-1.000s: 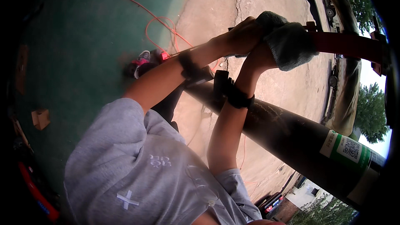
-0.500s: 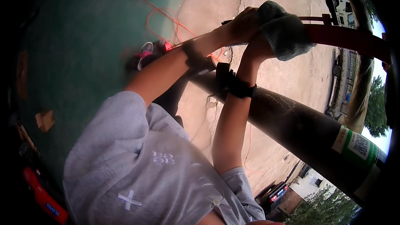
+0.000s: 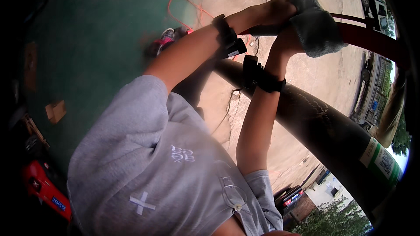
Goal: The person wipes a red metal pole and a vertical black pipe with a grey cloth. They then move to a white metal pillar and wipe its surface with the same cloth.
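My left hand (image 3: 283, 8) and my right hand (image 3: 292, 43) are close together at the upper right, both closed on a thick grey cloth (image 3: 321, 32). The cloth is bunched in two folds and hides most of my fingers. It lies against the end of a curved dark-red bar (image 3: 372, 39), which runs off to the right. Below my left hand a dark, flat piece (image 3: 264, 30) shows in part; its kind I cannot make out. A black strap with a small box sits on each wrist.
A thick black post (image 3: 313, 113) with a green and white label (image 3: 383, 161) slants under my right forearm. An orange cable (image 3: 175, 8) loops on the cracked concrete and green floor. A cardboard box (image 3: 55, 112) and a red car (image 3: 46, 188) are at the left.
The whole view has shifted, so most things sit further right and higher. My left hand and wrist have moved slightly forward, and both hands stay at the cloth on the red bar.
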Action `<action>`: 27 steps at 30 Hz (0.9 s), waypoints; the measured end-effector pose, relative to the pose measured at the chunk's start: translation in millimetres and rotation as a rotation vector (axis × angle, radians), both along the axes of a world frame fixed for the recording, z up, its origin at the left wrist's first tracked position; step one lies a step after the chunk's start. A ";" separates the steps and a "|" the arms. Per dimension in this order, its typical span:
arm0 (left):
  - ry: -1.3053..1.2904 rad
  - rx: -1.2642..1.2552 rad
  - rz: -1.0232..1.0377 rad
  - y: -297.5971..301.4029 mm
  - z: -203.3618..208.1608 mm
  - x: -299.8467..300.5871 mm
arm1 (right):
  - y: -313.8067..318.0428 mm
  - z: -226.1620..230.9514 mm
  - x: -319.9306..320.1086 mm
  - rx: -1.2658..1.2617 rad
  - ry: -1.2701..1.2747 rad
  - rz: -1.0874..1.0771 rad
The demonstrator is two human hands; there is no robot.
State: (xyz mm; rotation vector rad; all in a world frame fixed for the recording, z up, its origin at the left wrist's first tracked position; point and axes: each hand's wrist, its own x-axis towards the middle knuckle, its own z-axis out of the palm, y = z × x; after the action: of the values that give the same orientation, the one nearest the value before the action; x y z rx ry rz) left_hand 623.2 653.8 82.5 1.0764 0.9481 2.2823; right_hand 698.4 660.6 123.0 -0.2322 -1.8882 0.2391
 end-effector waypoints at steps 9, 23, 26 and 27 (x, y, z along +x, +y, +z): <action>-0.046 -0.261 0.054 -15.4 40.7 3.9 | -0.2 15.4 4.9 -0.219 -0.089 0.150; -0.221 -0.388 -0.107 21.7 -93.6 -2.8 | -21.7 -57.4 24.8 -0.437 -0.177 0.181; -0.234 -0.494 0.041 32.3 -135.5 -7.2 | -22.4 -77.3 20.9 -0.365 -0.124 0.209; -0.209 -0.480 0.030 30.8 -141.3 -7.4 | -24.8 -78.1 23.1 -0.365 -0.171 0.199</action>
State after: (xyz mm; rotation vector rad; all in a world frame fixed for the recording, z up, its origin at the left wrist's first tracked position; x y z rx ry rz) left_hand 615.9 684.7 -58.8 0.6105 1.3345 1.9873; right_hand 721.5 635.8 44.9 -0.3184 -2.0288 0.7215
